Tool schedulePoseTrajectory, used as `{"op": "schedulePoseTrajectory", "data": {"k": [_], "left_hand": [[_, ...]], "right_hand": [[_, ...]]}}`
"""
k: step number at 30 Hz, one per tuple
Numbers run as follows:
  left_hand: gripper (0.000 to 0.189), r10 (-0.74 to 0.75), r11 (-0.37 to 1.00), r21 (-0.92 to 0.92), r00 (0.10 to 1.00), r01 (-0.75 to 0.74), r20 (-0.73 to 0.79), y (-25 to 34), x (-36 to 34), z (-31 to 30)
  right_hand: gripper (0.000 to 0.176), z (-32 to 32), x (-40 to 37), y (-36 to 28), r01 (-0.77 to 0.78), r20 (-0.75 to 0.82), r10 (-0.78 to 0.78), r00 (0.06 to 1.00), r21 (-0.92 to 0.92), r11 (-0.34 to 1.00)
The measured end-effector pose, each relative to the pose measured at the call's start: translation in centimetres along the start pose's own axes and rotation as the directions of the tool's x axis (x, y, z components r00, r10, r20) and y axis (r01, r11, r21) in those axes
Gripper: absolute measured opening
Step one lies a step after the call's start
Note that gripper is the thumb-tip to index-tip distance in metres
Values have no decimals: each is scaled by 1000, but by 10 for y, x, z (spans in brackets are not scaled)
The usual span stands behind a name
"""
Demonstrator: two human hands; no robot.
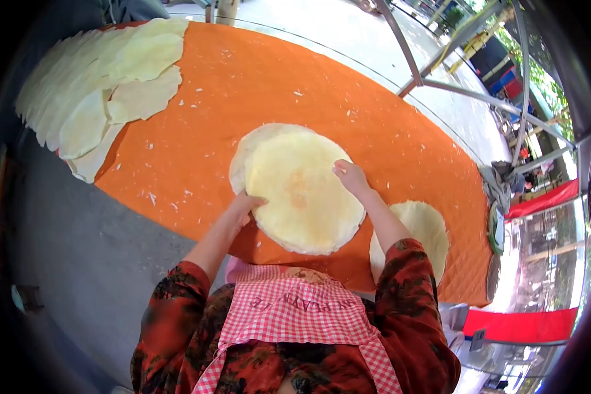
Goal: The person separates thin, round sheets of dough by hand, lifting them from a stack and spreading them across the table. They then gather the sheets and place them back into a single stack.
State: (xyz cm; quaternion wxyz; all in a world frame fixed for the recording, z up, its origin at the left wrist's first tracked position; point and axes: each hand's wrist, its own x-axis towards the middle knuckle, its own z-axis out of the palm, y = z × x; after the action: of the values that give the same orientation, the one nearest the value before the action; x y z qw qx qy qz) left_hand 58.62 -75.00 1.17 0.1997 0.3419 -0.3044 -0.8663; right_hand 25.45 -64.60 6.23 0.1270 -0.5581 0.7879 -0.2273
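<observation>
A pale yellow round flatbread sheet lies on top of a stack in the middle of the orange-covered table, with a faint browned patch at its centre. Another sheet sticks out from under it at the upper left. My left hand grips the stack's left edge, thumb on top and the other fingers partly hidden below. At the upper right edge, my right hand has its fingers bent together against the top sheet; how much it pinches is hard to see.
A large overlapping pile of sheets covers the table's far left end. Another round sheet lies beside my right forearm, partly covered by my sleeve. White scraps dot the orange cloth. A metal frame stands beyond the table at right.
</observation>
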Motion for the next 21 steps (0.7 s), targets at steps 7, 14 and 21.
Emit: {"op": "schedulePoseTrajectory", "data": {"k": [7,14,21], "left_hand": [[69,1,999,46,994,4,-111,-4,-1,3],[71,-14,994,98,973,38,-229,-14,12,-7],[77,-14,988,142,952,60,-306,-13,10,5]], "right_hand": [[39,40,115,-36,83,46,-81,996,-42,996],[38,68,149,-47,147,264,-74,962,-271,951],[35,88,112,-19,363,-74,-384,920,-204,909]]}}
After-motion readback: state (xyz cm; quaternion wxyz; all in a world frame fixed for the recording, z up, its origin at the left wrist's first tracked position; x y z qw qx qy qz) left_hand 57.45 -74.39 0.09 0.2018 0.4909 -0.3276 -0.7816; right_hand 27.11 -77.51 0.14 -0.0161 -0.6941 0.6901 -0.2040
